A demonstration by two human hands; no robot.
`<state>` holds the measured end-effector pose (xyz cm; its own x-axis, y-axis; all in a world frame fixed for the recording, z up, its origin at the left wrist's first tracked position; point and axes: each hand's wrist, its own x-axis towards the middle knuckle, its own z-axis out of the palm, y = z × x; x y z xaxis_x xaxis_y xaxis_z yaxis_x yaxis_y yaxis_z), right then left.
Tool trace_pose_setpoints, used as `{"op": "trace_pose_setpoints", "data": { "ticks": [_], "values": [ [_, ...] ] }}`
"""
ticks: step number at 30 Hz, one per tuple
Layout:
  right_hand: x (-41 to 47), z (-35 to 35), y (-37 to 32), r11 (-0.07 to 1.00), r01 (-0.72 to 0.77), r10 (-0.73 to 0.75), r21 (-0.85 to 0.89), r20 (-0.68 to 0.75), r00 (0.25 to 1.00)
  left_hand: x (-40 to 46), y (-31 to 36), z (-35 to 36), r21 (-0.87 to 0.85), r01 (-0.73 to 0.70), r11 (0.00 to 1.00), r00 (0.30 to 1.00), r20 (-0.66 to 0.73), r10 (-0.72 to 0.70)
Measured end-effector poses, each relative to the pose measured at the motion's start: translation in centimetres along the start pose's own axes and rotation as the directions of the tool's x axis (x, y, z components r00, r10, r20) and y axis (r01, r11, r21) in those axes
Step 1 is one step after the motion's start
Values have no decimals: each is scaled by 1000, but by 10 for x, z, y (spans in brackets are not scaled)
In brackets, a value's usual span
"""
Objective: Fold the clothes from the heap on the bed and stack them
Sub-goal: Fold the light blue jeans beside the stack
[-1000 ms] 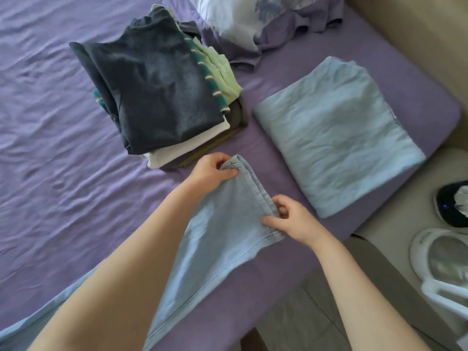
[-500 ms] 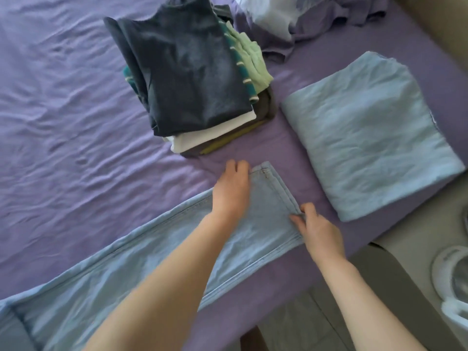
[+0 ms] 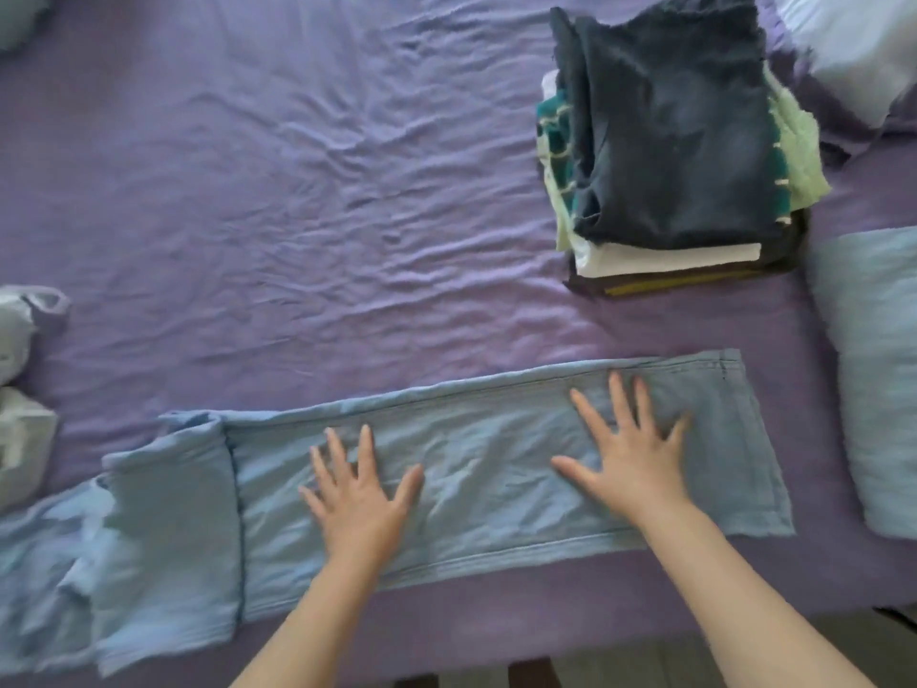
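A pair of light blue jeans (image 3: 496,464) lies stretched flat along the near edge of the bed (image 3: 297,191), its legs pointing toward the right edge. Both forearms reach in from the near edge. The left hand (image 3: 357,494) and the right hand (image 3: 627,449) rest palm down on the legs, fingers straight and spread, gripping nothing. A stack of folded clothes (image 3: 670,141) sits nearer the far right corner, with a folded light blue cloth (image 3: 873,365) at the right edge.
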<state>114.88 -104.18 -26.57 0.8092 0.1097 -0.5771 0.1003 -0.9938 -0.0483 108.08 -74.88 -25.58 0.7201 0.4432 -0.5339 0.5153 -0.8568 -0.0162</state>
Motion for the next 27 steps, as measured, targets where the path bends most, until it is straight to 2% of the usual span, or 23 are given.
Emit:
{"op": "trace_pose_setpoints", "data": {
  "ticks": [2,5,8,10,16,19,22,24,25,27],
  "values": [
    [0,-2,-2,998,-62,63,-33,35,997,10,-20,-5,13,60,998,995,83,-61],
    [-6,-5,-39,994,-100,102,-50,39,994,22,-24,-10,70,38,997,986,160,-49],
    [-19,-2,-109,978,173,-176,-112,-12,984,27,-21,-13,84,24,996,986,162,-38],
    [-25,3,-151,944,308,-305,-121,43,951,26,-26,-16,62,-17,998,987,158,7],
    [-23,-1,-183,981,138,-112,-139,179,978,21,-73,-34,76,-265,961,961,103,257],
    [-36,-8,-209,980,69,-39,-185,161,986,10,-116,-51,-43,-330,943,943,-54,327],
    [-58,-10,-258,980,131,-120,-148,82,989,-5,-171,-73,-171,-331,928,910,-319,265],
    [-75,-10,-299,970,236,-233,-54,71,970,-8,-212,-82,-169,-273,947,862,-481,163],
    [-83,-9,-320,957,291,-290,-7,64,955,-6,-232,-86,-190,-211,959,857,-508,88],
    [-97,-10,-361,916,393,-396,82,15,918,1,-271,-94,-305,-59,950,877,-470,-97]
  ]
}}
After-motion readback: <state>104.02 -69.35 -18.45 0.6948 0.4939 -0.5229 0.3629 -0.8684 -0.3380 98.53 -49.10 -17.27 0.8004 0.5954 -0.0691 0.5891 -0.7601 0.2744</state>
